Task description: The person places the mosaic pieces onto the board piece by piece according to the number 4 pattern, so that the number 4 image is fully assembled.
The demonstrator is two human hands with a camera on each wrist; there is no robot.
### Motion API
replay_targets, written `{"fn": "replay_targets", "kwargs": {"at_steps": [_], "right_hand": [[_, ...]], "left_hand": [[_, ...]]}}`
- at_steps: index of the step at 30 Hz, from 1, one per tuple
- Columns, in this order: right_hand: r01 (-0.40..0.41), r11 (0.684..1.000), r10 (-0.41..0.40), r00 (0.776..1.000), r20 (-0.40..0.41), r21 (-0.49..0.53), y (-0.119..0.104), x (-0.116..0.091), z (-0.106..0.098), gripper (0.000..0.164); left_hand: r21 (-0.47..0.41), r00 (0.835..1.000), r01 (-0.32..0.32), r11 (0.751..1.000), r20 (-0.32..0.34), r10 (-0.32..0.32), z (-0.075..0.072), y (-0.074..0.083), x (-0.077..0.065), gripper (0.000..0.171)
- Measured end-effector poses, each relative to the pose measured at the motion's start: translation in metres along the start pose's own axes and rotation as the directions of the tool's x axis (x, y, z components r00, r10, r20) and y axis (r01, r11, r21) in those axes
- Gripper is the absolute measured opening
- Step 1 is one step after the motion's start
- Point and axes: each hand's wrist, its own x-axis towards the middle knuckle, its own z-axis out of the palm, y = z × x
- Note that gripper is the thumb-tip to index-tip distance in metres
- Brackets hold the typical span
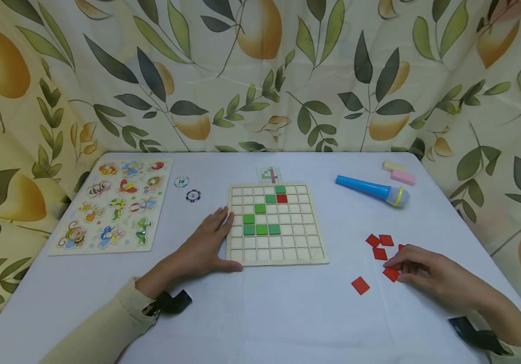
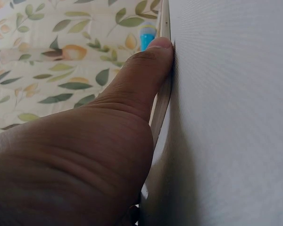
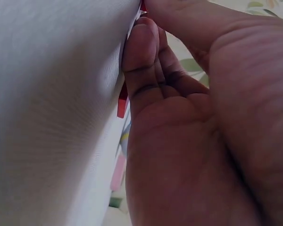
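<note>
A pale wooden grid board (image 1: pixel 289 257) lies mid-table, with several green tiles (image 1: pixel 248 219) and one red tile (image 1: pixel 281 198) in its cells. My left hand (image 1: pixel 203 250) rests at the board's left side, fingers along that edge and thumb at the near-left corner. In the left wrist view the thumb (image 2: pixel 137 75) lies against the board's side. To the right, my right hand (image 1: pixel 437 278) pinches a red square tile (image 1: pixel 391 274) between thumb and fingers, low over the cloth. Several loose red tiles (image 1: pixel 380 254) lie around it, another red tile (image 1: pixel 360 285) nearer the front.
Behind the board sits a small pattern card (image 1: pixel 269 175). A sheet of insect stickers (image 1: pixel 114 207) and two round chips (image 1: pixel 193 196) are on the left. At the back right lie a blue toy microphone (image 1: pixel 365 187), a pink block (image 1: pixel 403 177) and a yellowish block (image 1: pixel 394 166).
</note>
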Motion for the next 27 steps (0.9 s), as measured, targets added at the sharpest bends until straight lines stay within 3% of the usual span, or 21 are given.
{"fn": "replay_targets", "kwargs": {"at_steps": [9,16,20,27], "right_hand": [[-0.018,0.999,0.016,0.999,-0.042,-0.045,-0.008,0.010,-0.002,0.038],[0.124,0.991,-0.129,0.984,-0.124,-0.045,-0.016,0.022,-0.003,0.052],[0.203,0.977,-0.211,0.963,-0.170,-0.062,-0.033,0.041,-0.003,0.053],[0.234,0.971,-0.239,0.956,-0.171,-0.051,-0.072,0.087,-0.002,0.040]], "left_hand": [[0.006,1.000,0.012,1.000,-0.006,-0.012,-0.002,-0.001,0.000,0.133],[0.001,1.000,0.007,1.000,-0.001,-0.007,0.000,-0.004,0.001,0.134],[0.010,1.000,0.006,1.000,-0.003,-0.006,0.001,-0.005,0.001,0.134],[0.004,1.000,0.001,1.000,0.007,-0.001,0.001,-0.004,0.002,0.133]]}}
